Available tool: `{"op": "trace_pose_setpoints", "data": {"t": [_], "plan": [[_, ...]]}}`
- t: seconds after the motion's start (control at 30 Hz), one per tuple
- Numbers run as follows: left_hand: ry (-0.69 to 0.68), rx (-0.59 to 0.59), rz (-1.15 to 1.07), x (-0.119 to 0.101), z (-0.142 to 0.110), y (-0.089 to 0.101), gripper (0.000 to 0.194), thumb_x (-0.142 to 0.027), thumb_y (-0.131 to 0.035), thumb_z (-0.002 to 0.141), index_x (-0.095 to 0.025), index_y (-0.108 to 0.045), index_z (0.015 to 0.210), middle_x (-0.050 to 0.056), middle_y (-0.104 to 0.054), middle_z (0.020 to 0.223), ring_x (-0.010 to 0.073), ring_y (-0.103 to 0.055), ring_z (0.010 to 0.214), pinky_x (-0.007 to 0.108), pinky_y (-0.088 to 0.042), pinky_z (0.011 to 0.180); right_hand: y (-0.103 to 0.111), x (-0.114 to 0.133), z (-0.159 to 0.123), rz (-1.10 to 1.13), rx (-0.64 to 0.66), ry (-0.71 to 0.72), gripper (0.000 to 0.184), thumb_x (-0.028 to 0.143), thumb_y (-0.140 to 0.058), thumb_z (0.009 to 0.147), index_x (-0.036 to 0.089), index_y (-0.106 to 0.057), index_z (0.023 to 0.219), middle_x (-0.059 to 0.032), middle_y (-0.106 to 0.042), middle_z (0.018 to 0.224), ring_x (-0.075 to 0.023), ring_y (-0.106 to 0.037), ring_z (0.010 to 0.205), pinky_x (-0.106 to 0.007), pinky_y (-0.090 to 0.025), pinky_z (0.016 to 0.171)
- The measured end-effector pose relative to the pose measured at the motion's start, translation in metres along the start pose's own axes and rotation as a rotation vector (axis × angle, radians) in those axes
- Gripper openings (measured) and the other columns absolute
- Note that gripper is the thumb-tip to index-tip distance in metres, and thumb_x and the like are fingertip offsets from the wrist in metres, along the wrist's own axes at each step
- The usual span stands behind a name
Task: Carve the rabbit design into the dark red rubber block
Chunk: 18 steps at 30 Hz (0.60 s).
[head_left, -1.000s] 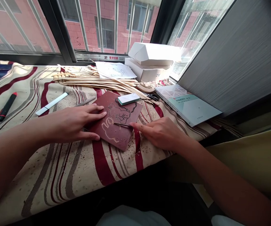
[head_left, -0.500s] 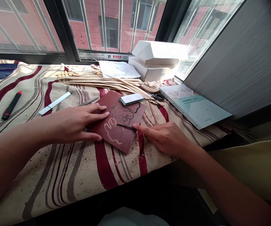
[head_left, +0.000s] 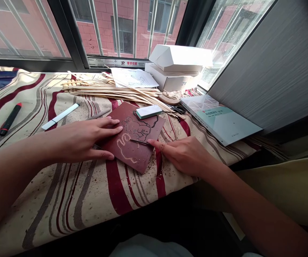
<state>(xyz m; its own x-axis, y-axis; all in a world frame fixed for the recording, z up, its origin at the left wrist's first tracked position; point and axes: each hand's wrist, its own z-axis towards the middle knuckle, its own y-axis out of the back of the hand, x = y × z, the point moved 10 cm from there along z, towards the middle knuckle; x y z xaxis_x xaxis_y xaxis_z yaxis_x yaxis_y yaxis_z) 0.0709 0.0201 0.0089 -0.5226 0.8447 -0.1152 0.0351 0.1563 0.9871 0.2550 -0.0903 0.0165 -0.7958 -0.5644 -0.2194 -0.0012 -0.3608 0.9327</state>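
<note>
A dark red carving block (head_left: 140, 157) lies on the striped cloth, with a pale animal outline cut into it. My left hand (head_left: 84, 139) rests flat on the block's left edge, fingers spread and pressing it down. My right hand (head_left: 183, 153) is closed round a thin metal carving tool (head_left: 139, 141), forefinger stretched along it, with the tip on the block near the outline. A white and green eraser-like block (head_left: 148, 111) sits on the carving block's far corner.
Long wooden strips (head_left: 116, 93) lie behind the block, with a drawing sheet (head_left: 132, 77) and white boxes (head_left: 178, 67) beyond. A book (head_left: 220, 119) lies at right, scissors (head_left: 179, 109) near it. A red-capped marker (head_left: 8, 119) and white strip (head_left: 60, 116) lie left. Shavings dot the cloth.
Both hands stay on the block; the view has only shifted a little. The tool tip stays near the outline's right side.
</note>
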Motion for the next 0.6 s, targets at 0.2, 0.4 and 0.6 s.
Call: {"op": "trace_pose_setpoints", "data": {"t": [0.2, 0.4, 0.6], "plan": [[0.017, 0.015, 0.008, 0.003, -0.001, -0.001, 0.085, -0.081, -0.050, 0.092, -0.037, -0.039, 0.165, 0.004, -0.033, 0.175, 0.0422, -0.033, 0.159, 0.058, -0.034, 0.128, -0.001, 0.001, 0.001, -0.002, 0.013, 0.018, 0.060, 0.007, -0.054, 0.095, 0.023, -0.061, 0.152, 0.0024, -0.074, 0.070, -0.0113, -0.053, 0.055, -0.031, -0.020, 0.054], [0.063, 0.039, 0.001, 0.001, -0.001, 0.000, 0.087, -0.083, -0.048, 0.092, -0.035, -0.041, 0.164, -0.001, -0.032, 0.175, 0.0438, -0.032, 0.158, 0.056, -0.031, 0.129, -0.010, -0.005, 0.007, 0.137, 0.120, -0.066, 0.053, 0.018, -0.050, 0.103, 0.023, -0.057, 0.155, -0.0013, -0.078, 0.077, -0.0114, -0.057, 0.059, -0.029, -0.023, 0.057], [0.013, 0.010, 0.021, 0.004, -0.001, -0.003, 0.090, -0.088, -0.041, 0.091, -0.037, -0.039, 0.165, 0.001, -0.033, 0.175, 0.0402, -0.033, 0.159, 0.057, -0.035, 0.128, -0.007, -0.001, 0.002, 0.084, 0.133, -0.029, 0.054, 0.015, -0.053, 0.101, 0.021, -0.059, 0.154, -0.0012, -0.075, 0.070, -0.0120, -0.052, 0.055, -0.031, -0.020, 0.056]]}}
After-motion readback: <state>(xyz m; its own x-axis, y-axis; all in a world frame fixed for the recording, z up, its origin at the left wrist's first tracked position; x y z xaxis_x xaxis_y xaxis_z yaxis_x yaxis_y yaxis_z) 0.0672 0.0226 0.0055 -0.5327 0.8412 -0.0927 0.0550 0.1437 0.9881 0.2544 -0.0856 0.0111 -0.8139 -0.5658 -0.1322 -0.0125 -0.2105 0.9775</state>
